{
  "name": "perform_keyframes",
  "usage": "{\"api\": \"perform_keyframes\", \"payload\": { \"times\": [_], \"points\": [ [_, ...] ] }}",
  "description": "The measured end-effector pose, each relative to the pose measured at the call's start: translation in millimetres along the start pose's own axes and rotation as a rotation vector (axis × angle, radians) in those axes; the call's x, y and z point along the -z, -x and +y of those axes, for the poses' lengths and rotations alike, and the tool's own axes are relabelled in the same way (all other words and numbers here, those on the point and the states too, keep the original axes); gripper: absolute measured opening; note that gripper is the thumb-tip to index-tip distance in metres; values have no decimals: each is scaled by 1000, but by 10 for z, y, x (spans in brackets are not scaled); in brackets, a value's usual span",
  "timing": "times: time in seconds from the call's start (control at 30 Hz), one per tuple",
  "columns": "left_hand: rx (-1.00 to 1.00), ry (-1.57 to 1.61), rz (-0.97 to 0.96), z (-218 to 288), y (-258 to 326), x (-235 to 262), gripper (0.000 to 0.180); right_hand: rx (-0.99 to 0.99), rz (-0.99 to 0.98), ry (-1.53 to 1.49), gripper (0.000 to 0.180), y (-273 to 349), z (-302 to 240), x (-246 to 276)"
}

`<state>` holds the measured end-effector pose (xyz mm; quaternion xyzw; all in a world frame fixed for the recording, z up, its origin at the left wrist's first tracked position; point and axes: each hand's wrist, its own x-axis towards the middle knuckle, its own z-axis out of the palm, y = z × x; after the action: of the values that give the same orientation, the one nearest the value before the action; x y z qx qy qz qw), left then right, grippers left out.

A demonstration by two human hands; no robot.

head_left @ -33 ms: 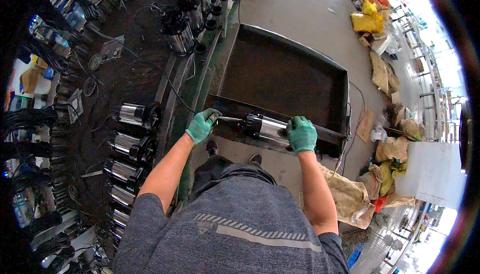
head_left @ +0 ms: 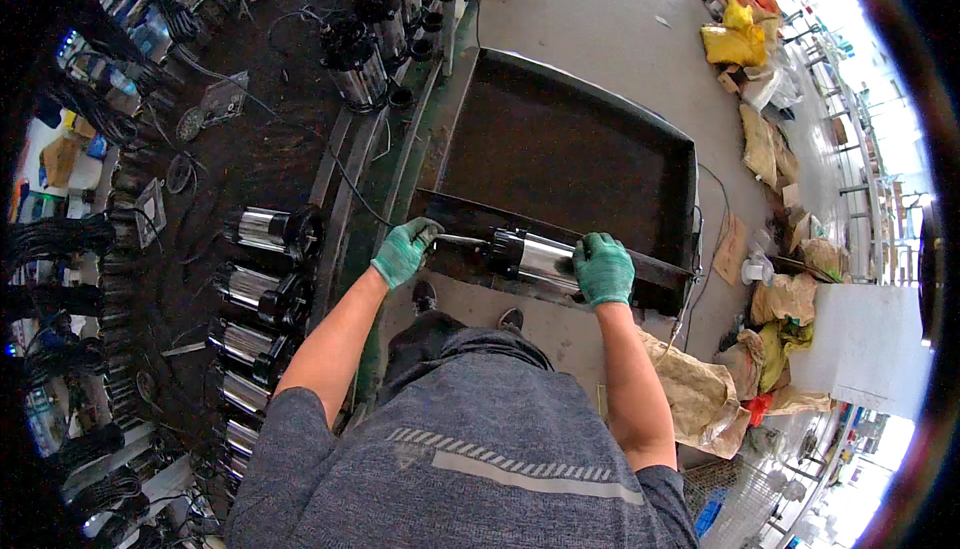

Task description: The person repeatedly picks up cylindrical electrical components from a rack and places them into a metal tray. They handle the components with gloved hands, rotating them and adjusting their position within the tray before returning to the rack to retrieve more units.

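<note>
In front of me a submersible pump [head_left: 546, 258], a shiny steel cylinder with a black ribbed end, lies on its side along the near edge of a dark metal tray [head_left: 575, 99]. My right hand [head_left: 604, 269], in a green glove, is closed over the pump's right end. My left hand [head_left: 403, 252], gloved alike, grips a slim metal rod-shaped tool [head_left: 463, 240]. The rod points at the pump's black left end; whether the tip touches is too small to tell. My fingers hide the tool's handle. A black cable [head_left: 352, 189] runs down to the left hand.
On my left, several similar steel pumps [head_left: 262, 287] lie in a row on the dark bench [head_left: 250, 164]. More pumps [head_left: 357, 74] stand upright beyond. Sacks [head_left: 735, 44] and cartons line the right side, with a brown sack [head_left: 697, 399] near my right elbow.
</note>
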<state>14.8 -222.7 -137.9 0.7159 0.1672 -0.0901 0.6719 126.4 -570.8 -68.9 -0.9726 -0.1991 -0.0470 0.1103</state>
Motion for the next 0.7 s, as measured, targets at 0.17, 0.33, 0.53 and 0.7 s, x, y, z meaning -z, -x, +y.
{"api": "perform_keyframes", "payload": {
  "times": [0.17, 0.33, 0.53, 0.7],
  "points": [
    [29, -19, -97, -104, -120, 57, 24, -24, -9, 20, 19, 8, 20, -11],
    [472, 139, -111, 72, -179, 49, 27, -18, -1, 29, 18, 17, 28, -20],
    [-3, 47, -240, -351, -320, 176, 29, 26, 44, 65, 17, -32, -2, -79],
    [-220, -439, -253, -238, -428, 60, 44, -66, 11, 23, 19, 34, 37, 10]
  ]
}}
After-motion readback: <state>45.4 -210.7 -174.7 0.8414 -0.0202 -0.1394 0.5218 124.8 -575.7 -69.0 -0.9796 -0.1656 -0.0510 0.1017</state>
